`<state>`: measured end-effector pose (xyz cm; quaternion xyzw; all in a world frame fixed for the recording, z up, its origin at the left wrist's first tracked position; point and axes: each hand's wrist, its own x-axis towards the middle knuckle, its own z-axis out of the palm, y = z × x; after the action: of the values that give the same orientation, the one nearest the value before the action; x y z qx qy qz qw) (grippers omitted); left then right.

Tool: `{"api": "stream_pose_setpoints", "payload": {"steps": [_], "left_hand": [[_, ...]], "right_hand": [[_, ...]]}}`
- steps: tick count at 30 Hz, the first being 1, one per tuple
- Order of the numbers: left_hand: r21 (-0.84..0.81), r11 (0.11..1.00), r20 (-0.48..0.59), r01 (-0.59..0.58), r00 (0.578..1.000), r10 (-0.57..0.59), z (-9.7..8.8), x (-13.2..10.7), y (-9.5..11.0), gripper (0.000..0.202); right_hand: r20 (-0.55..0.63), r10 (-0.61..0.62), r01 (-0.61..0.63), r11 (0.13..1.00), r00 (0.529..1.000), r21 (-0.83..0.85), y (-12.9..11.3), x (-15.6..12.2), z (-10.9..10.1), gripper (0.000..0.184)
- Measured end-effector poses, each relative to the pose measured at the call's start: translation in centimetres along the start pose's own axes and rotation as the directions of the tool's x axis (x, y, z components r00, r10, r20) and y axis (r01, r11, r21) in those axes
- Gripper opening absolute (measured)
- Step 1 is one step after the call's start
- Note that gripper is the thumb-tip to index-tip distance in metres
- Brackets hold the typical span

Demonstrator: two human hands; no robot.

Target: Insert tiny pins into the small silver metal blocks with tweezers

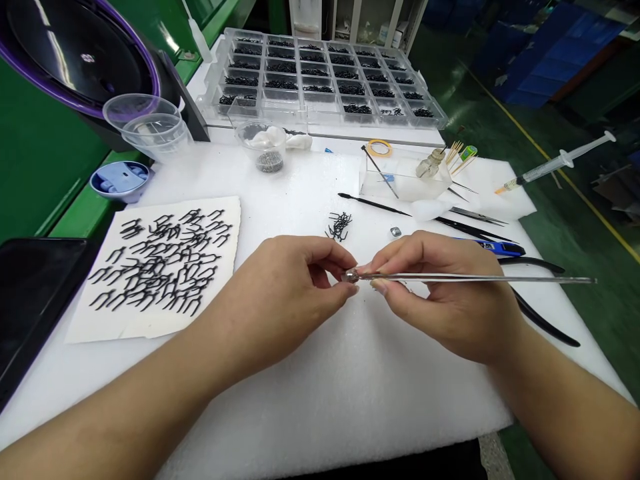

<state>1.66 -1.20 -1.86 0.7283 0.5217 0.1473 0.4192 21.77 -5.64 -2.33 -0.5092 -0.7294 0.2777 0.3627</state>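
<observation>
My left hand is closed in a pinch on a small round metal part above the white foam mat. My right hand is closed on a long thin metal rod that lies level and points left, its tip meeting the metal part. A small heap of black forked pieces lies just beyond my fingers. A tiny metal nut sits near it.
A paper sheet with several black forked pieces lies at left. A clear compartment box stands at the back. Plastic cups, a small dish, a syringe, tweezers and black pliers surround the mat.
</observation>
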Motion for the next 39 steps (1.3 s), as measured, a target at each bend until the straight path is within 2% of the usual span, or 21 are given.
{"api": "stream_pose_setpoints", "payload": {"steps": [7, 16, 28, 32, 36, 39], "left_hand": [[0.008, 1.0, -0.006, -0.014, 1.0, 0.014, -0.1, -0.1, -0.3, 0.015], [-0.156, 0.986, 0.091, 0.06, 0.995, -0.046, -0.2, 0.0, -0.9, 0.024], [-0.244, 0.966, 0.157, 0.089, 0.986, -0.051, -0.6, 0.7, -0.8, 0.021], [-0.264, 0.958, 0.178, 0.114, 0.982, -0.068, -0.6, 0.9, -1.0, 0.022], [-0.239, 0.958, 0.149, 0.158, 0.981, -0.125, -0.8, 1.1, -1.0, 0.018], [-0.234, 0.957, 0.132, 0.173, 0.981, -0.145, -1.1, 1.1, -0.8, 0.016]], "right_hand": [[0.065, -0.023, 0.024, 1.0, 0.998, -0.011, 0.1, 0.1, -0.2, 0.01], [0.104, -0.213, 0.228, 0.961, 0.971, -0.159, 0.1, 0.1, -0.2, 0.014], [0.103, -0.248, 0.262, 0.951, 0.963, -0.164, -0.3, -0.2, -0.3, 0.024], [0.069, -0.216, 0.223, 0.968, 0.974, -0.111, -0.2, -0.3, -0.7, 0.023], [-0.023, -0.103, 0.101, 0.992, 0.994, -0.074, 0.8, 0.2, -1.6, 0.017], [0.046, -0.002, 0.009, 0.99, 0.999, -0.142, 1.8, 0.7, -2.1, 0.014]]}}
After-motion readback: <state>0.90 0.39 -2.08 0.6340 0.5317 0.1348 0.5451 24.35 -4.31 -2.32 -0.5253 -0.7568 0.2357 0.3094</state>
